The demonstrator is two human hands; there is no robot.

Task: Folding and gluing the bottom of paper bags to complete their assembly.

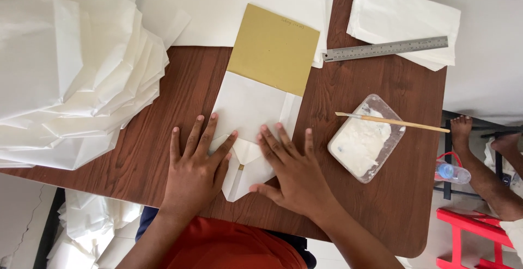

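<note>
1. both hands sit nearest my view: the left hand (195,163) and right hand (291,168) lie flat with fingers spread, slightly apart, pressing the white paper bag (253,124) on the brown table (348,81).
2. neither hand grips anything; they pin down the pointed folded flaps at the bag's near end.
3. a tan card template (273,48) lies tucked in the bag's far end.
4. i judge the bottom fold is being creased.
5. next calls for paste, i think: the brush (392,121) rests across the glue tray (364,138), just right of the right hand.
</note>
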